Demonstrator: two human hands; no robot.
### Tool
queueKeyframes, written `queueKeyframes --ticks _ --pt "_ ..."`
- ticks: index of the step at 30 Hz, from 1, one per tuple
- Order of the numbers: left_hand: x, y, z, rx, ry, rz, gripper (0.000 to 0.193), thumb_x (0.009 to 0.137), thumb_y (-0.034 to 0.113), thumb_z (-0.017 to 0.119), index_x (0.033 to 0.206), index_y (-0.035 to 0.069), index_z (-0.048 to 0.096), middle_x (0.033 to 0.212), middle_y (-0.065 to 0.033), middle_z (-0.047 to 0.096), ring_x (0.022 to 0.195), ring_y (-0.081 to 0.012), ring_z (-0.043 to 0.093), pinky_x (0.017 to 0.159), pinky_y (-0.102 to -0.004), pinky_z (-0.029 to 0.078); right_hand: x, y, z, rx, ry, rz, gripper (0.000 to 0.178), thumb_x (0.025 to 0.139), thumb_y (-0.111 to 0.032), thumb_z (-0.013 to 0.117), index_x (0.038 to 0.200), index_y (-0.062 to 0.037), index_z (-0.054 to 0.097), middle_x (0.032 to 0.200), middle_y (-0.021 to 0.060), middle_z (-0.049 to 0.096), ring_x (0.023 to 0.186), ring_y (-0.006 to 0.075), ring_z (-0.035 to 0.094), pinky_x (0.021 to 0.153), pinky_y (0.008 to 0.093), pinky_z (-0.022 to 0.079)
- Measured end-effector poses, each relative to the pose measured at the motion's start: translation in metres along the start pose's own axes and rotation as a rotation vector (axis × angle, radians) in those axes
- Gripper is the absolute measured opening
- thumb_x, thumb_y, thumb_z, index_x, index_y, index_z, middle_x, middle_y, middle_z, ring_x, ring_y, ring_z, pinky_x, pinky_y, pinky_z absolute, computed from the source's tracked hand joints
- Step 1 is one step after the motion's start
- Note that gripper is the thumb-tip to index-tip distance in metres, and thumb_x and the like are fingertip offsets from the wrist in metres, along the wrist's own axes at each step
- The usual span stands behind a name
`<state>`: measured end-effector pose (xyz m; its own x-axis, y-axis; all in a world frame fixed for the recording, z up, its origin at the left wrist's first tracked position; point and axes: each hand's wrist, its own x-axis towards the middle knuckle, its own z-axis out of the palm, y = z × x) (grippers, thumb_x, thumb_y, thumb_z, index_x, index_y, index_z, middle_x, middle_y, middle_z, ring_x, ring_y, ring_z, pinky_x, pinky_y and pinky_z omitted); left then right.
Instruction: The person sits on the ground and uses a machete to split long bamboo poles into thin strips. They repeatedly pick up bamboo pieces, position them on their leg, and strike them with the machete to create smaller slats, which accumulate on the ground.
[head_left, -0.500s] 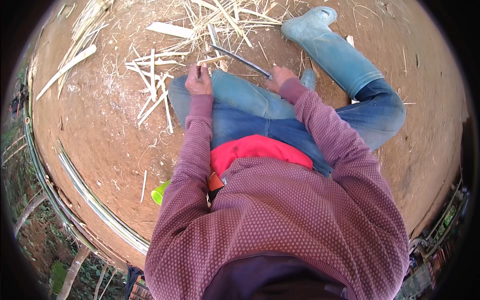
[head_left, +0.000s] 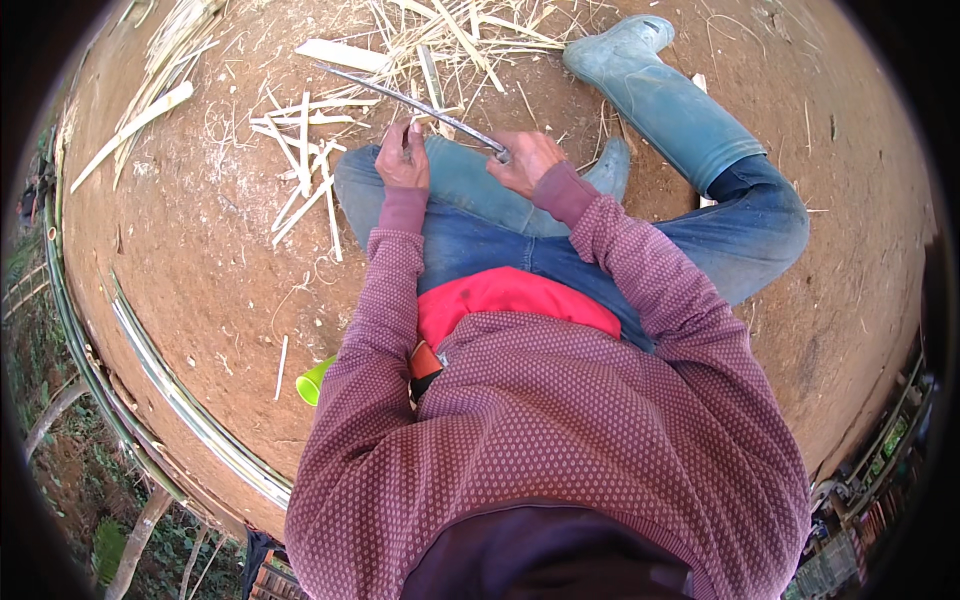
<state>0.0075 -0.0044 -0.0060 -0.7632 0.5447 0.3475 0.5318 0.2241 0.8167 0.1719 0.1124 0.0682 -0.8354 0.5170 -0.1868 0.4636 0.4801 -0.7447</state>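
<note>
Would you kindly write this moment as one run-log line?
left hand: pinching pale strip | right hand: holding long knife | knife against strip: contact unclear | ground: scattered pale slivers

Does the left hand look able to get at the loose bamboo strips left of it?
Probably yes: the bamboo strips lie close to the left hand, with nothing visible between, though it would likely have to release the pale bamboo piece it pinches.

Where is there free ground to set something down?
Mostly bare soil lies right of the right knee, and between the long poles and the short pale stick. Pale strips crowd the soil ahead and left of the left hand.
</note>
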Motion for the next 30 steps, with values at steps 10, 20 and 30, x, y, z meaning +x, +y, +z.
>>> queueKeyframes --ticks 10,20,30 --pt "0.001 -0.005 0.001 0.058 -0.049 0.018 0.011 0.086 0.012 0.056 0.089 0.002 0.060 0.077 -0.0124 0.062 0.068 -0.0258 0.062 0.061 -0.0323 0.048 0.004 0.002 0.003 -0.018 0.000 -0.048 0.037 0.074 -0.024 0.059 0.109 -0.0112 0.061 0.075 0.0176 0.063 0.076 0.0347 0.062 0.072 0.0436 0.049" --pt "0.004 0.002 0.000 0.053 -0.017 0.080 0.012 0.087 0.013 0.056 0.090 0.002 0.059 0.075 -0.0128 0.062 0.067 -0.0261 0.062 0.062 -0.0330 0.048 0.006 -0.001 0.005 -0.045 -0.012 -0.039 0.033 0.075 -0.024 0.059 0.105 -0.0130 0.063 0.075 0.0163 0.064 0.076 0.0340 0.063 0.073 0.0441 0.049" --pt "0.008 0.008 -0.002 0.063 -0.008 0.095 0.011 0.086 0.011 0.057 0.091 0.001 0.060 0.073 -0.0123 0.061 0.062 -0.0233 0.059 0.060 -0.0314 0.047 0.008 0.000 0.005 -0.094 0.004 -0.083 0.027 0.076 -0.024 0.059 0.099 -0.0112 0.063 0.077 0.0168 0.064 0.077 0.0354 0.062 0.071 0.0450 0.049"
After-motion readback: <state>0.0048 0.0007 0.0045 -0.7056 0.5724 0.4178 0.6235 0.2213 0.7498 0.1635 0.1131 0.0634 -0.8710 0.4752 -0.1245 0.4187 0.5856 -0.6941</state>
